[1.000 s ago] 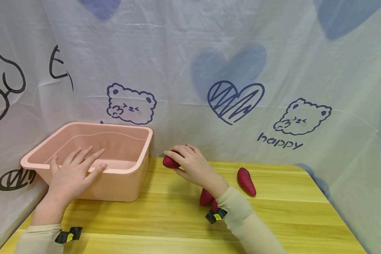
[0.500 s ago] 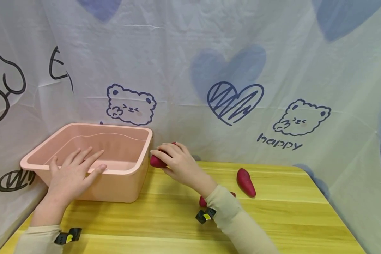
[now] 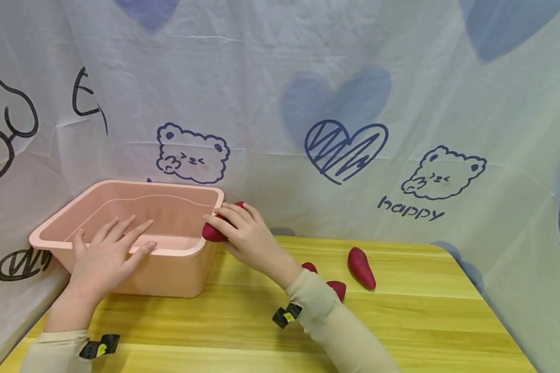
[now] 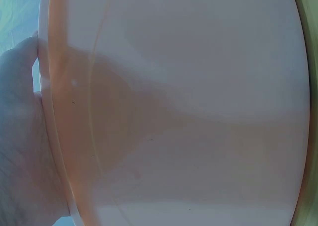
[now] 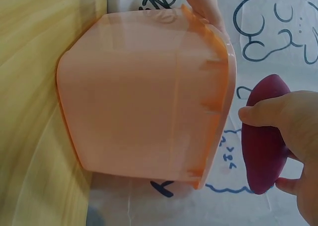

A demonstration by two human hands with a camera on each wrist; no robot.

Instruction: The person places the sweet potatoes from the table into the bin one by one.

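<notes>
My right hand (image 3: 252, 241) grips a dark red sweet potato (image 3: 213, 234), fingers over its top, right at the right rim of a pink plastic basin (image 3: 168, 272). In the right wrist view, the thumb lies along the near side of the sweet potato (image 5: 263, 141), which is beside the basin's rim (image 5: 229, 82). My left hand (image 3: 103, 259) rests on the basin's front rim with its fingers spread over the inside. The left wrist view is mostly filled by the basin's outer wall (image 4: 198, 87).
On the wooden table (image 3: 424, 311) lies one sweet potato (image 3: 361, 268) at the right. Two more, a nearer sweet potato (image 3: 337, 290) and a farther sweet potato (image 3: 310, 267), are partly hidden behind my right forearm. A printed white cloth (image 3: 270, 103) hangs behind the table.
My right hand has moved left with the sweet potato, from over the table to the basin's right rim. The left hand has stayed in place.
</notes>
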